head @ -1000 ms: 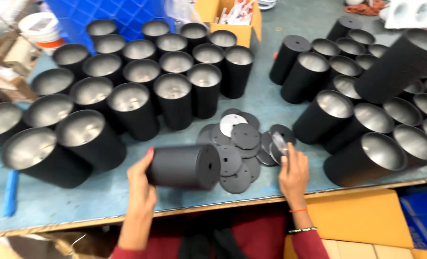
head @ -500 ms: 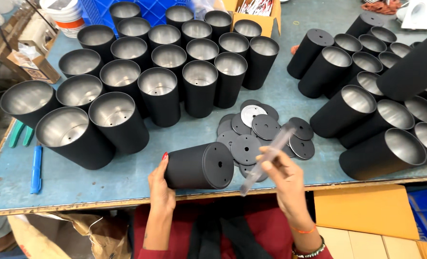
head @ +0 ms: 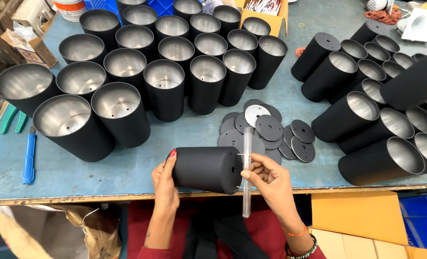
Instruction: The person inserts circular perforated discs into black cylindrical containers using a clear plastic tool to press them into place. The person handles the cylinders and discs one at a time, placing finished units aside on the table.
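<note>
Right at the bench's (head: 127, 184) near edge, the left hand (head: 164, 178) grips a black cylinder (head: 206, 169) lying sideways, closed end toward the right hand (head: 270, 180), which pinches a clear rod (head: 246, 172) upright against that end, apparently so the face sits square. Loose black discs (head: 269, 133) lie just behind.

bright, even light falls from above, with only short soft shadows on the blue-grey worktable (head: 127, 168). the silvery insides of the upright black metal cylinders (head: 117, 103) give a dull glare. focus is sharp at the centre; cylinders at the edges lean outward from wide-lens distortion.
</note>
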